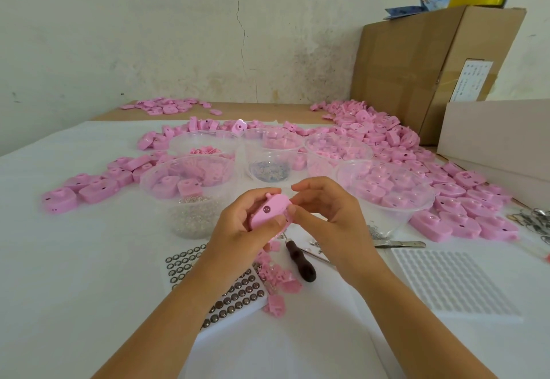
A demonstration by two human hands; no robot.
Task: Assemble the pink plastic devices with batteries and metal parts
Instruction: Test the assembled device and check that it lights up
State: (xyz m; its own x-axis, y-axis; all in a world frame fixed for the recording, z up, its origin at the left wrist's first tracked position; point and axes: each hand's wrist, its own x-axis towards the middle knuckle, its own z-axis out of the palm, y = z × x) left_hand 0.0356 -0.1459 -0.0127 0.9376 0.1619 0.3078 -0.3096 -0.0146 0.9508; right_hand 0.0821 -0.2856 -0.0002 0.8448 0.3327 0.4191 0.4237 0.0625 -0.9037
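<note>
Above the white-covered desk (74,259), the left hand (238,224) cups a pink plastic device (269,210), its fingers (276,221) clamped around the smooth, rounded shell, which is tilted and shows a small dark round spot on its upper face. The right hand (324,212) meets the device at its right end, thumb and forefinger pinched together against the edge; whether they hold a small part there cannot be told. Behind the hands stand clear, thin-walled plastic bowls: the nearest left bowl (190,194) holds pink housings over a heap of fine silvery metal parts, a middle one (269,155) holds greyish metal bits, and a large right bowl (387,191) is filled with pink shells. Loose pink housings (446,200), glossy and boxy with rounded corners, lie heaped around the bowls. Under the left forearm sits a tray of round button batteries (235,295) in rows, beside small pink pieces (276,277). A dark-handled tool (300,262) lies just below the hands, metal tweezers (398,244) to the right, and a white dimpled tray (455,283) near the right forearm. Brown cardboard boxes (416,60) stand at the back right.
</note>
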